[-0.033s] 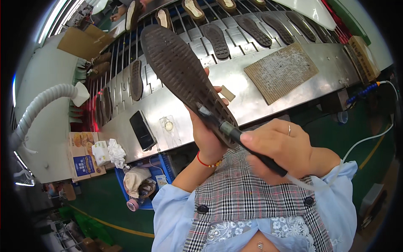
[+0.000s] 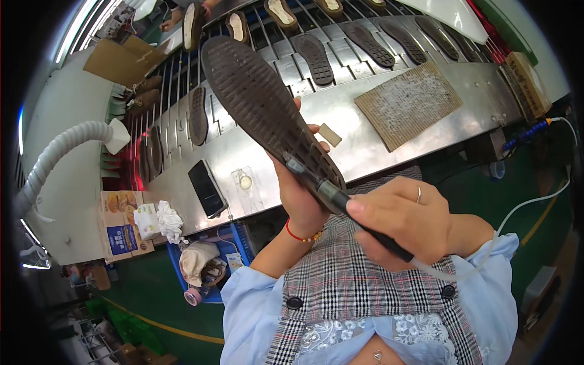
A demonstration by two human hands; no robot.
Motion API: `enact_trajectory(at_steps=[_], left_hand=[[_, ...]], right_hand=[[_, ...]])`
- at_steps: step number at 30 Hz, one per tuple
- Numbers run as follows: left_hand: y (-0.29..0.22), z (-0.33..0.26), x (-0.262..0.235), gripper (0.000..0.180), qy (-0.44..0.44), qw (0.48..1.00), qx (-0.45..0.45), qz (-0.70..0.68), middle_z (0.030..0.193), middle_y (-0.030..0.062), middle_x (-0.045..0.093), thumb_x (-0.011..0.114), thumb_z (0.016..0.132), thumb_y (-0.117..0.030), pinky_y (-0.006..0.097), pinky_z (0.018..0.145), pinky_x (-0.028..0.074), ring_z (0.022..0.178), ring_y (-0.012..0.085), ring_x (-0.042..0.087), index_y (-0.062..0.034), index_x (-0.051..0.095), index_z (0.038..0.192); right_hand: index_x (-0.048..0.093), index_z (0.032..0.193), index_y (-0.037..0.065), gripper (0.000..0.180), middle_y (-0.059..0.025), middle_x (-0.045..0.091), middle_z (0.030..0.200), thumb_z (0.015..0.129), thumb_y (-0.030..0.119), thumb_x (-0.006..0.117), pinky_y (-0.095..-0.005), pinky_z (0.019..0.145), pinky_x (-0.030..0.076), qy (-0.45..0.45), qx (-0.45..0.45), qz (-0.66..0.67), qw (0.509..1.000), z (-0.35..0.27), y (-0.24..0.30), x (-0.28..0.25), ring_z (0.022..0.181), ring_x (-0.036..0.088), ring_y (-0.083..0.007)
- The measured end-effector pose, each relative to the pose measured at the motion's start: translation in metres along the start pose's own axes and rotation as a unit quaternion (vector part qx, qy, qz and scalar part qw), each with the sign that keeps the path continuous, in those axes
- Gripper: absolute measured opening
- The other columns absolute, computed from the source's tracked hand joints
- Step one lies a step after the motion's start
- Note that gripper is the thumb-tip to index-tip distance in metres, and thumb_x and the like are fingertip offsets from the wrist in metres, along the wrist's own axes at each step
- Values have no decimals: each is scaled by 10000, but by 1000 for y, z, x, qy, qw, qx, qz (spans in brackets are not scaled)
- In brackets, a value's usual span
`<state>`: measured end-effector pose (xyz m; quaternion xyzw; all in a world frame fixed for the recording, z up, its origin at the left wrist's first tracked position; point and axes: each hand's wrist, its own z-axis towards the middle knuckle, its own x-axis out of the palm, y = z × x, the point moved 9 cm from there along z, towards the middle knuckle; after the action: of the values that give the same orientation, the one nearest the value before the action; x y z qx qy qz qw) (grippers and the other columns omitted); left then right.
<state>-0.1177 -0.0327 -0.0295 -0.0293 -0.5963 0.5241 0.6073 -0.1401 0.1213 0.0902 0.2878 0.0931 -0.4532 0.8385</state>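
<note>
My left hand [image 2: 296,193] grips a dark brown shoe sole [image 2: 258,91] from beneath, fingers curled round its right edge. The sole is held tilted, with its ribbed, grooved face toward me. In my closed right hand [image 2: 404,219] is a black-handled brush [image 2: 336,196], its pale tip touching the left edge of the sole near the narrow end. A whitish tube [image 2: 443,277] runs from the back of the brush's handle. Part of my left palm is hidden behind the sole.
Soles [image 2: 313,59] and pale-lined shoes [image 2: 280,13] lie across a metal conveyor beyond the bench [image 2: 340,137]. A crusted corrugated board [image 2: 409,104], a phone [image 2: 207,188] and a small beige block [image 2: 330,135] rest there. A blue bin [image 2: 213,295] stands below; a white hose [image 2: 67,143] curves at left.
The brush tip has shifted very slightly down and left along the sole, my right hand moving with it. My left hand keeps its hold.
</note>
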Motion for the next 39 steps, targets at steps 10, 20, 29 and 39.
enact_trajectory(at_steps=[10, 20, 29, 39], left_hand=[[-16, 5, -7, 574, -46, 990, 29, -131, 1332, 194, 514, 305, 1043, -398, 325, 800, 602, 891, 232, 652, -71, 239, 1509], [-35, 6, -24, 552, -38, 990, 81, -113, 1298, 151, 548, 247, 1032, -475, 390, 744, 611, 1039, 299, 613, -125, 412, 1426], [-53, 10, -33, 526, -51, 994, 71, -71, 1273, 125, 585, 249, 1037, -471, 457, 849, 536, 1200, 306, 523, -130, 534, 1318], [-45, 15, -19, 490, -125, 969, -30, -209, 1232, 142, 578, 363, 1017, -461, 410, 864, 448, 1168, 272, 511, -79, 558, 1254]], right_hand=[[626, 1067, -104, 387, -172, 685, 885, 698, -21, 707, -313, 595, 556, 29, -14, 40, 999, 0, 3, -1, 681, 673, -259], [652, 1040, -64, 324, -133, 689, 851, 733, 22, 710, -320, 613, 548, 71, 39, 99, 992, -5, -10, 10, 678, 674, -242], [675, 1026, -42, 361, -137, 688, 822, 675, 7, 744, -300, 574, 542, 78, 68, 145, 984, -5, -19, 8, 649, 660, -237], [711, 936, -29, 320, -161, 678, 816, 629, 56, 729, -298, 538, 536, 86, -7, 153, 985, -5, 0, 8, 610, 646, -234]])
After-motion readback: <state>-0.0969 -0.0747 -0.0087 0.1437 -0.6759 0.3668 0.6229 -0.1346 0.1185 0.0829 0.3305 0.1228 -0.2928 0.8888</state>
